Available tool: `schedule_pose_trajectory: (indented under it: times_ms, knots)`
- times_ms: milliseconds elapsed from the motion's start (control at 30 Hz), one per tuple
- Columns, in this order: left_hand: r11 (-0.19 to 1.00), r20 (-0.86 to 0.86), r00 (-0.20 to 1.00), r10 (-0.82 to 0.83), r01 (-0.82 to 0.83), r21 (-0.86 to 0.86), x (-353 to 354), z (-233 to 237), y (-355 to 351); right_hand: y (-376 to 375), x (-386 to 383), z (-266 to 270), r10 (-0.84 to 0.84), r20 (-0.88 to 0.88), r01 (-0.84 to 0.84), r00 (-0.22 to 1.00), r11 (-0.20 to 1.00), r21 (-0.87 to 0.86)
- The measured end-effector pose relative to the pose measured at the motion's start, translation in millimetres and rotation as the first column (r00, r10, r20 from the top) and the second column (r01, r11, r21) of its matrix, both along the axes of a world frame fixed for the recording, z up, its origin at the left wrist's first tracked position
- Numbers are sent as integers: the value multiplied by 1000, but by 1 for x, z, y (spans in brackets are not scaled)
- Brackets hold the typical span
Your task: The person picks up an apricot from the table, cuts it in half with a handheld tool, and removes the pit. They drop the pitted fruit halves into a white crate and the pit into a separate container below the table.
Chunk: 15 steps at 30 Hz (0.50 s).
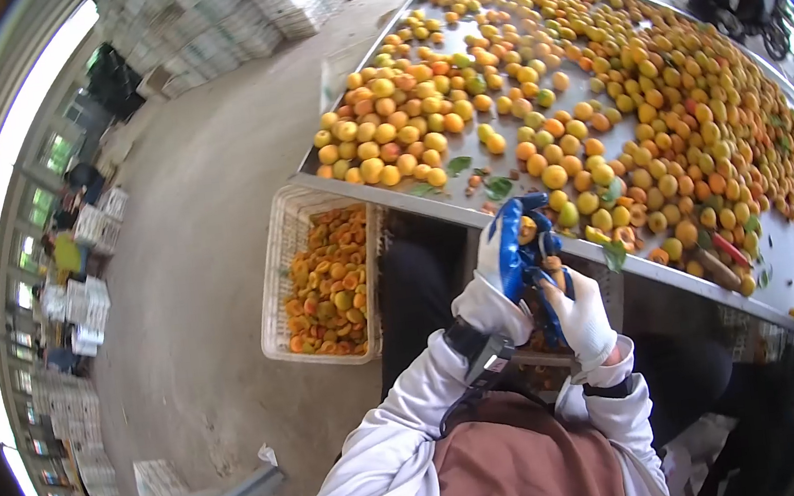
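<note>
My left hand (513,252), in a white and blue glove, is closed around an orange-yellow apricot (527,228) at the table's front edge. Close against it on the right is my right hand (576,311), in a white glove with blue at the fingers. Its fingers are bent and pressed together at the fruit; what they hold is too small and hidden to name. Just beyond both hands, whole apricots (555,176) and green leaves (498,187) lie on the metal table (391,197).
A white crate (272,311) of halved apricots stands below the table at the left. A red-handled tool (730,249) lies on the table at the right. People are at the far side and right. Stacked crates (186,27) stand at the back left.
</note>
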State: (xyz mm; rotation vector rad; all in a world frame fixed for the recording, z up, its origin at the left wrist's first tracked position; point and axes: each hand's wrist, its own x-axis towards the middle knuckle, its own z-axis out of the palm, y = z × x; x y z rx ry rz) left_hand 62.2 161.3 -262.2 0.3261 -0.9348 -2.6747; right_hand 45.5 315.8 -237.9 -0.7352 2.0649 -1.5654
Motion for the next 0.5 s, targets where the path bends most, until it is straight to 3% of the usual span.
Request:
schedule_pose_trajectory:
  times_ms: [67,200,267,300,367,500]
  knots:
    - [997,76,997,1,5,-77,3,7,5,4,0,5,-9,86,15,996,998,-62]
    - [986,57,998,-34,43,-163,3,11,12,10,-6,9,39,247,-24,968,998,-65]
    - [990,71,997,-25,34,-140,1,13,18,10,-7,15,24,424,-33,905,999,13]
    - [992,80,997,-20,30,-121,1,12,20,10,-6,10,17,428,-25,903,1000,12]
    - [995,131,991,6,7,-104,0,16,24,8,-4,-5,-19,211,23,977,1000,-15]
    - [978,182,977,108,-72,-194,0,25,36,5,5,-14,-31,136,28,990,999,19]
